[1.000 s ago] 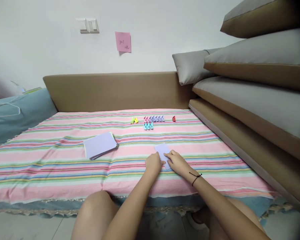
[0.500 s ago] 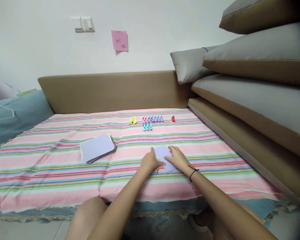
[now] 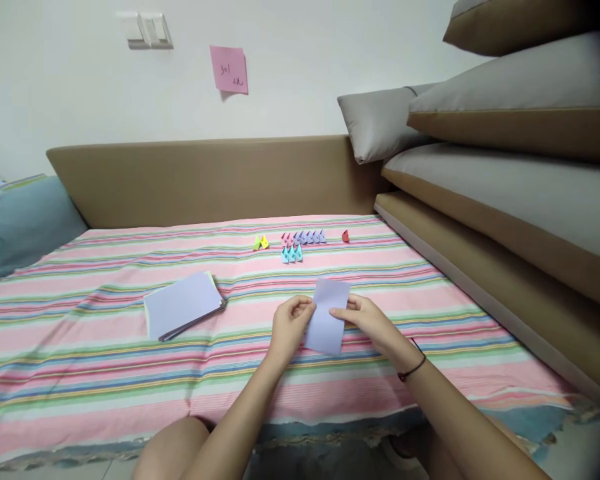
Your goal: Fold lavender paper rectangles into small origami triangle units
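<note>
A lilac paper sheet [image 3: 327, 316] is held up off the striped bedspread [image 3: 105, 360], tilted toward me. My left hand [image 3: 289, 325] pinches its left edge and my right hand [image 3: 369, 320] pinches its right edge, a dark cord round that wrist. To the left lies a stack of coloured paper sheets [image 3: 182, 304] with a lilac sheet on top. Further back sit small folded paper pieces: yellow-green ones [image 3: 261, 242], a row of pink and lilac ones [image 3: 304, 237], light blue ones [image 3: 291, 253] and a red one [image 3: 345, 236].
A brown padded headboard [image 3: 205, 177] runs along the back. Grey and brown cushions [image 3: 510, 127] are stacked on the right. A teal pillow [image 3: 20, 223] lies far left. A pink sticky note [image 3: 229, 69] and wall switches [image 3: 146, 29] are on the wall. My knee [image 3: 173, 450] shows below.
The lilac sheet lay flat on the bedspread under both hands; now both hands have lifted it and hold it by its side edges. The view has shifted slightly right and down.
</note>
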